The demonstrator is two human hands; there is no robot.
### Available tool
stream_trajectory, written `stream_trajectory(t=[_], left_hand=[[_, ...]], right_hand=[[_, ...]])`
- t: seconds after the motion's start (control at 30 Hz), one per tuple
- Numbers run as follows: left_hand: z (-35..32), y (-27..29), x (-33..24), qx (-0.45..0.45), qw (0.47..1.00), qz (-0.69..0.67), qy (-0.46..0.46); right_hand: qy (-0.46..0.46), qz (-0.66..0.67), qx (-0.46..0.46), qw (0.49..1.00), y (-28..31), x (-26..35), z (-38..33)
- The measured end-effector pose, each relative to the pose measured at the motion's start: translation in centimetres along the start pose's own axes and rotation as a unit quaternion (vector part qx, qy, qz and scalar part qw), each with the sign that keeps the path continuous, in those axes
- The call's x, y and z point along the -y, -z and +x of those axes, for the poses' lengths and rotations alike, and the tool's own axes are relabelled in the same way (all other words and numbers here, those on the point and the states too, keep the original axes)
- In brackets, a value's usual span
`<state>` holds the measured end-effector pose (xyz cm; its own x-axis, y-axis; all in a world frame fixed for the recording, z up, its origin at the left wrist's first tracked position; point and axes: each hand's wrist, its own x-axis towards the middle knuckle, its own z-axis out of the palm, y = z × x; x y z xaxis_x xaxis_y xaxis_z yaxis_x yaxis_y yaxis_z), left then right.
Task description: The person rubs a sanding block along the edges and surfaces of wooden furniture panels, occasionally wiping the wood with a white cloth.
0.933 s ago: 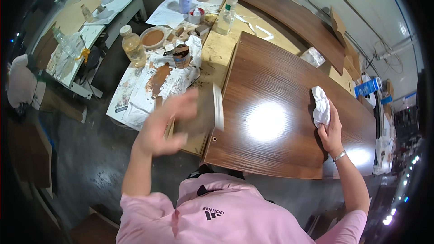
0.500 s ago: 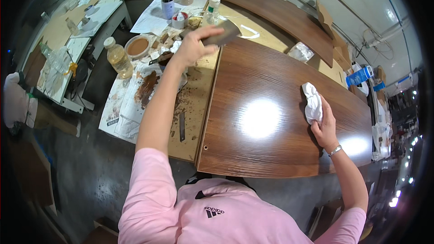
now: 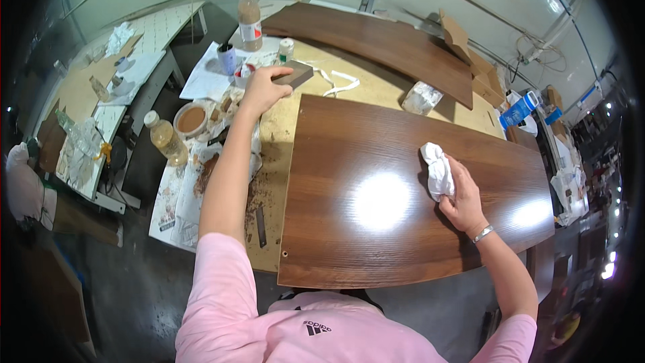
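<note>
My left hand [image 3: 264, 90] reaches over the far part of the workbench, its fingers gripping the left end of a grey-brown rectangular block [image 3: 297, 75], perhaps a sanding block. The block is at bench level just beyond the far left corner of a glossy dark wood-grain panel [image 3: 336, 154]. On the panel's right half, my right hand [image 3: 463, 200] is closed around a crumpled white cloth [image 3: 439, 173] against the surface. A small hole shows near the panel's near left corner. Left of the panel lies a thin dark metal strip [image 3: 261, 227].
Left on stained paper stand a bottle of yellowish liquid [image 3: 168, 140] and a tub of brown paste [image 3: 191, 119]. Farther back are a tall bottle [image 3: 249, 20] and a cup [image 3: 227, 60]. A second brown panel [image 3: 376, 40] rests behind, near a wrapped block [image 3: 422, 98].
My left hand has carried the block from above the panel's far left corner down toward the bench. My right hand remains on the panel with the cloth. The view has shifted.
</note>
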<state>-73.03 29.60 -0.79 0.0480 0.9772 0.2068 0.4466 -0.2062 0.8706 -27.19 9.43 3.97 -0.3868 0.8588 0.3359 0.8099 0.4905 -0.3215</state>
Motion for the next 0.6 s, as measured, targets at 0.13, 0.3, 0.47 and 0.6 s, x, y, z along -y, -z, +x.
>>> stream_trajectory(t=[0.13, 0.3, 0.47, 0.6], left_hand=[[-4.2, -3.5, -8.0, 0.034, 0.978, 0.010, -0.206], [-9.7, -6.2, -16.6, 0.155, 0.897, 0.113, -0.399], [-12.7, -9.7, -17.5, 0.188, 0.902, 0.102, -0.376], [-15.4, -10.3, -14.8, 0.226, 0.865, 0.214, -0.393]], right_hand=[[-0.051, 0.037, -0.008, 0.998, -1.0, 1.4, -0.6], [0.093, 0.076, -0.060, 0.991, 2.5, 8.2, 4.2], [0.068, -0.002, 0.057, 0.996, 4.3, 8.7, 6.4], [0.003, -0.106, -0.041, 0.994, 5.0, 3.9, 8.9]])
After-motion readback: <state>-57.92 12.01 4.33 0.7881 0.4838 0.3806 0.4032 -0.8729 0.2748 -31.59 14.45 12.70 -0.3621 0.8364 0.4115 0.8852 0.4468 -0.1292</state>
